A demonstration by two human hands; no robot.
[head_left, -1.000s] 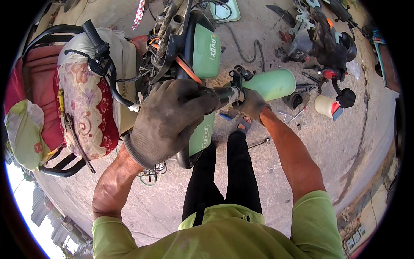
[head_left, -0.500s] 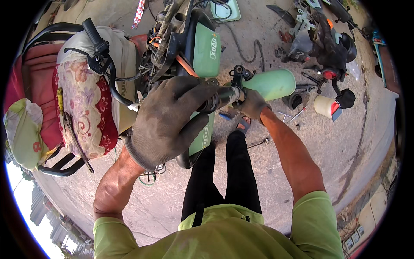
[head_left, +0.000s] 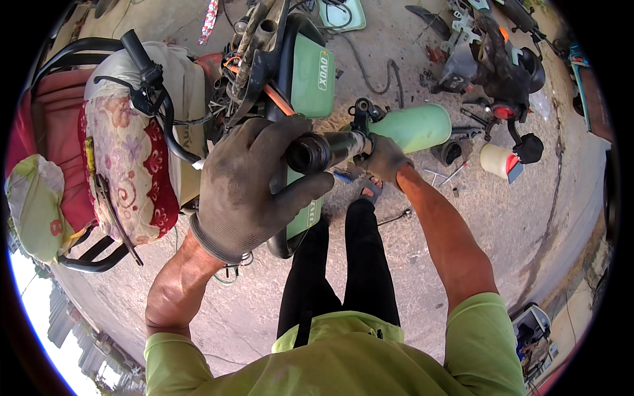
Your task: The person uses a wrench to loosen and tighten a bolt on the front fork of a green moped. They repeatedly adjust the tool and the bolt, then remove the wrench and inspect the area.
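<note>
In my right hand (head_left: 384, 160), gloved in grey, is a black front fork (head_left: 361, 125) with a green mudguard (head_left: 415, 129) on it. The fork's dark steering tube (head_left: 333, 148) points toward me and to the left, its hollow end facing up at me. My left hand (head_left: 247, 185), also gloved, is beside that end, fingers and thumb spread apart around the opening. Whether its fingertips touch the tube I cannot tell. Just beyond my hands stands a vehicle frame (head_left: 264, 72) with bared wires and green panels (head_left: 313, 76).
At left, black handlebars (head_left: 142, 63) lie beside a flowered cushion (head_left: 129, 168) on a red seat (head_left: 59, 109). Tools, a black round part (head_left: 447, 153) and a cream tub (head_left: 495, 160) are on the concrete at right. A dismantled motorbike (head_left: 492, 72) is behind them.
My left hand has drawn slightly back and opened off the tube's end, so the hollow opening now shows. My right hand holds the fork almost where it was.
</note>
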